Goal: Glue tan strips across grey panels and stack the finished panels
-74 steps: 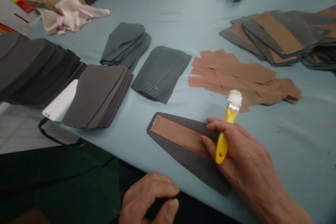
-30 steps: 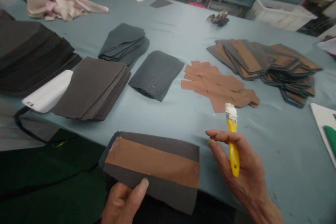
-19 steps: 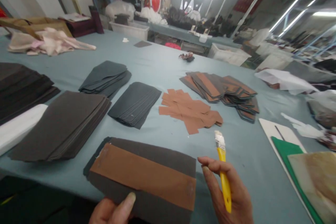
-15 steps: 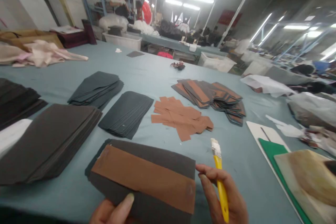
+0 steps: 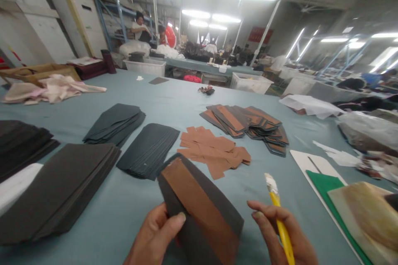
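My left hand (image 5: 160,232) grips a dark grey fabric panel (image 5: 214,192) by its near left edge, thumb on top. Along the panel's middle runs a brown strip (image 5: 195,203), and the whole piece is tilted above the table. A yellow-handled brush (image 5: 282,227) with whitish bristles is held in my right hand (image 5: 276,232), its bristles pointing away from me. The thumb and forefinger of that hand are slightly apart, clear of the panel. Beyond the panel lies a loose pile of brown strips (image 5: 214,149).
Stacks of dark panels (image 5: 149,149) and larger grey pieces (image 5: 62,182) lie to the left. Panels with brown strips (image 5: 242,122) are heaped farther back. On the right are a white board (image 5: 311,157), a green sheet (image 5: 326,184) and a stained yellowish block (image 5: 367,211). A person (image 5: 139,29) sits far off.
My left hand has turned the panel from lying crosswise to slanting, and shifted it right. My right hand has let go of the panel's edge and moved right with the brush.
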